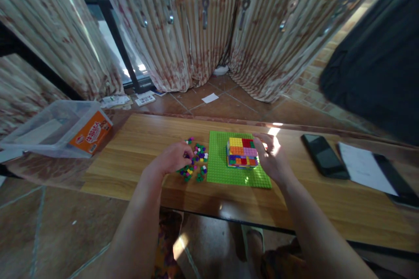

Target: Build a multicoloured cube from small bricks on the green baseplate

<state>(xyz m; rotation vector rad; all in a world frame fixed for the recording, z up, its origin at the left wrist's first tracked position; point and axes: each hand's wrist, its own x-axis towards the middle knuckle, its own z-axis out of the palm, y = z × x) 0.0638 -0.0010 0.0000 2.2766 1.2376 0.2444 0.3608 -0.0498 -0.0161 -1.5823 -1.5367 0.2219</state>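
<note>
A block built of coloured toy bricks (242,152) stands on a bright green studded baseplate (219,174); its top shows yellow, red, orange and pink. My left hand (173,157) is over a scatter of small loose bricks (200,152) left of the baseplate. Its thumb and fingers pinch together around what looks like a small dark purple brick, partly hidden. My right hand (273,159) rests at the right side of the brick block, fingers curved but apart. The thumb lies close against the block; whether it presses on it I cannot tell.
A dark phone (324,155) lies on the wooden table (137,148) at the right, beside white paper (363,166) and another dark flat object (401,183). A clear plastic bin (55,128) with an orange label is off the left end. Patterned curtains (193,43) hang behind.
</note>
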